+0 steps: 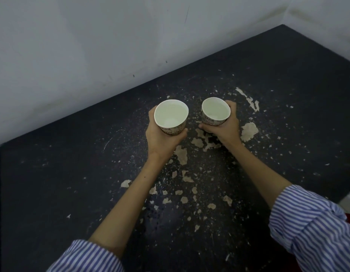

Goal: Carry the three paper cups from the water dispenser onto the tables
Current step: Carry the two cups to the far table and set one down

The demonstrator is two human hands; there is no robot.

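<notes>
The left hand [160,137] was wrapped around the lower wall of the left paper cup [171,117], thumb on the side facing the camera, fingers curled behind. The right hand [226,125] was wrapped in the same manner around the right paper cup [216,111], its fingers [232,106] showing past the rim at 2 o'clock of that cup. Both cups stood upright, mouths open upward, each holding clear liquid. The right cup lay at 3 o'clock of the left cup, near it but apart. Both were over the middle of the black table [72,173]; whether their bases touched the tabletop could not be determined, as the hands hid them. The tabletop carried pale chipped patches [248,131], densest from the cups toward 6 o'clock. A white wall [91,46] bordered the table from 9 o'clock round to 1 o'clock. Striped sleeves [311,228], rolled up to the elbows, entered at 5 and 7 o'clock.
</notes>
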